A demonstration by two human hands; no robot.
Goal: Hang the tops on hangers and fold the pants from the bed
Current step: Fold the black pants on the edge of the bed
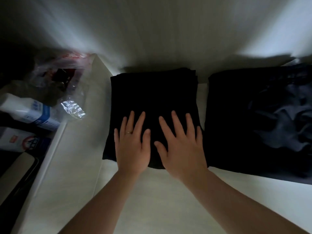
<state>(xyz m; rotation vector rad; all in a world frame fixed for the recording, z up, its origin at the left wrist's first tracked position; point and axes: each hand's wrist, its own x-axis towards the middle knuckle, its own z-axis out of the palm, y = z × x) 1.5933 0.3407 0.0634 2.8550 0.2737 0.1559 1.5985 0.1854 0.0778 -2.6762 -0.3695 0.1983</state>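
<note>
the white bed fills most of the view, its left edge running diagonally down the left side; the far part of the shot is just blurry streaks, can't make anything out there

on the right of the bed there's a flat black garment spread out, with a crumpled blue-grey garment bunched on top of it toward the right edge

in the middle sits the folded black garment, a neat rectangle with stacked layers showing at its far right corner; too dark to tell if it's pants or a top; it lies just beside the spread black one, a thin strip of bed between them

both hands lie flat on the near half of that folded piece; left hand and right hand are side by side, palms down, fingers straight and spread, pressing on the cloth and not gripping anything; the thumbs nearly touch

off the bed to the left: a crinkly clear plastic bag with red and dark stuff inside, then a white bottle with a blue label, then a white pack below that

smallest bit: a thin ring on a left-hand finger
</note>
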